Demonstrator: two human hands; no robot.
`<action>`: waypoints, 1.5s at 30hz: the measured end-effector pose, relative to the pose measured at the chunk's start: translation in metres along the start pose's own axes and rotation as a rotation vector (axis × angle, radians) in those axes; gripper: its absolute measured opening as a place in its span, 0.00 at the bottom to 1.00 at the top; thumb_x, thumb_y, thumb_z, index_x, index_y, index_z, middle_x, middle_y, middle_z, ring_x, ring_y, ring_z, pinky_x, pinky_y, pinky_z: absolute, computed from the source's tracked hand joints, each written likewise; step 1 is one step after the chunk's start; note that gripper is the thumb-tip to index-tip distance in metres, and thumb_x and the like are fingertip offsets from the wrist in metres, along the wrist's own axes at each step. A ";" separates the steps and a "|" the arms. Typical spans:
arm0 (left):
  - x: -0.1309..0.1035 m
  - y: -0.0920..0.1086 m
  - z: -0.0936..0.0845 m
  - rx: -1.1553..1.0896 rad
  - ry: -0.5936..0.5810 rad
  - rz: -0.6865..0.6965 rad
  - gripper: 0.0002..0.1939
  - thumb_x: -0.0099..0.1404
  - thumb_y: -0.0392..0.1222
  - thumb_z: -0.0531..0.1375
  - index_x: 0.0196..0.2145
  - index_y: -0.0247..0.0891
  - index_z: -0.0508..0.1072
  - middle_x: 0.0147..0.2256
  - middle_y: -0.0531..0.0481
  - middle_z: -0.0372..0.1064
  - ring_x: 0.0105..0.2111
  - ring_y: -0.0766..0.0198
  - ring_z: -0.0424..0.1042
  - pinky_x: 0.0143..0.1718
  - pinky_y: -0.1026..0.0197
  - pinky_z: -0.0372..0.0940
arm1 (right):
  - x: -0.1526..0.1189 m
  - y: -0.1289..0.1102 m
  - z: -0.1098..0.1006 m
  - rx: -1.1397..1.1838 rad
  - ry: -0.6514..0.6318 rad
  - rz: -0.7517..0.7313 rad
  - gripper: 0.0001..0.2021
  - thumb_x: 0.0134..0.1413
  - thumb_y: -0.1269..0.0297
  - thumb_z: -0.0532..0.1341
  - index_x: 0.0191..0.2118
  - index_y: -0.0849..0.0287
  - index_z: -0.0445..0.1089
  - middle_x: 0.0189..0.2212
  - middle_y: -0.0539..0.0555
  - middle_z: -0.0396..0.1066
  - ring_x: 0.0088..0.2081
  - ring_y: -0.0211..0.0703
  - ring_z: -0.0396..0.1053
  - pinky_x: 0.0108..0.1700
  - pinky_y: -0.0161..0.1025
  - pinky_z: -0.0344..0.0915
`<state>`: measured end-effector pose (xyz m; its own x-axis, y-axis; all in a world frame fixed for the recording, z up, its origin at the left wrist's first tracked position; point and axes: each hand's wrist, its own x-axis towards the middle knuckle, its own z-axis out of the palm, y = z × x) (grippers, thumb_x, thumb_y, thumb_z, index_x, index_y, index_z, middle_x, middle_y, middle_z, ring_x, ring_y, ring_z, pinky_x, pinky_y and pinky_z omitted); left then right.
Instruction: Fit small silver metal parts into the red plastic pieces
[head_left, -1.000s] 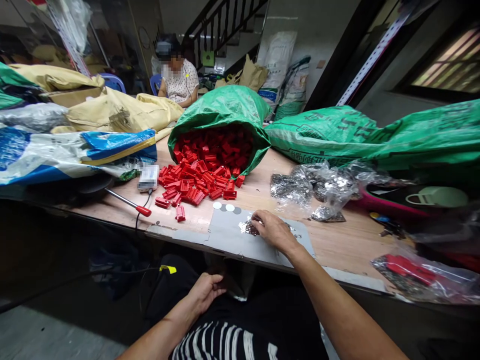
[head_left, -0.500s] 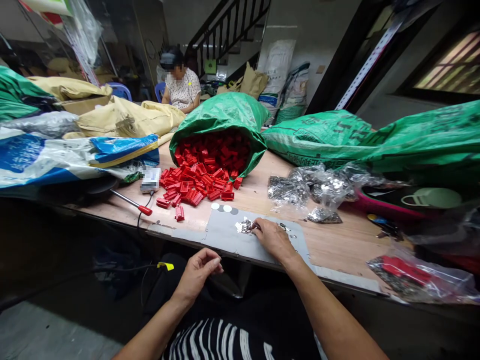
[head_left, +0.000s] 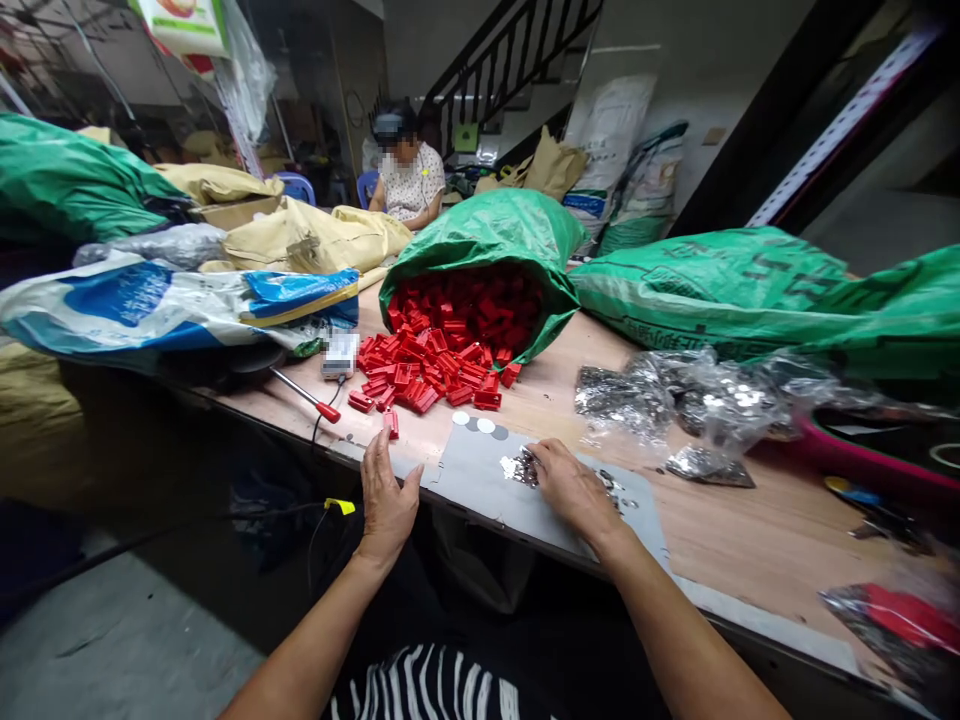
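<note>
Two hands, right hand [head_left: 574, 490] pinching shiny metal bits [head_left: 517, 467] on grey card [head_left: 480, 470], left hand [head_left: 386, 495] flat, fingers spread, near blocky red plastic clips [head_left: 431, 365]

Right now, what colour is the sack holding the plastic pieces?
Green sack; red pieces, head view.

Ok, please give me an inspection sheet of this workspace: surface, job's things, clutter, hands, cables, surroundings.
Surface: wooden table, grey cardboard sheet lying at its near edge.
Job's things: small silvery metal pieces on the sheet; red plastic parts spilling from an open green sack.
Clutter: clear bags of metal pieces, blue-white sack, red-handled tool.
Hands: left hand open, fingers toward a lone red part; right hand on the metal pieces, grip unclear.
Cables: black cable hanging over the table edge.
Surroundings: another person seated behind, staircase, more sacks.
</note>
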<state>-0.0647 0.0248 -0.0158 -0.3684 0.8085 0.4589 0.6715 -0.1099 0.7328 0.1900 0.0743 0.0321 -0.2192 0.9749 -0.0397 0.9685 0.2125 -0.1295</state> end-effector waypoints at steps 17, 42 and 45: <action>0.059 -0.029 0.013 0.282 -0.078 -0.002 0.10 0.61 0.36 0.57 0.39 0.37 0.75 0.44 0.40 0.71 0.47 0.47 0.67 0.50 0.45 0.59 | -0.049 0.048 -0.001 0.124 0.218 0.118 0.14 0.61 0.66 0.55 0.49 0.61 0.69 0.47 0.58 0.72 0.47 0.50 0.70 0.49 0.43 0.65; 0.017 0.059 0.021 -1.590 -0.483 -1.036 0.17 0.64 0.33 0.59 0.52 0.34 0.66 0.40 0.40 0.74 0.37 0.61 0.77 0.39 0.62 0.73 | -0.015 0.035 -0.005 0.082 0.098 0.198 0.03 0.56 0.71 0.57 0.36 0.57 0.66 0.32 0.52 0.74 0.35 0.45 0.70 0.32 0.36 0.55; 0.018 0.057 0.025 -1.605 -0.472 -1.057 0.17 0.63 0.31 0.59 0.50 0.33 0.67 0.40 0.42 0.74 0.38 0.60 0.77 0.40 0.62 0.73 | -0.018 0.036 -0.002 0.196 0.170 0.182 0.04 0.55 0.70 0.56 0.37 0.56 0.65 0.35 0.52 0.75 0.35 0.44 0.71 0.34 0.36 0.58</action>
<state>-0.0172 0.0477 0.0222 0.1897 0.9226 -0.3358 -0.8573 0.3223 0.4013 0.2292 0.0648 0.0300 -0.0054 0.9964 0.0842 0.9452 0.0326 -0.3249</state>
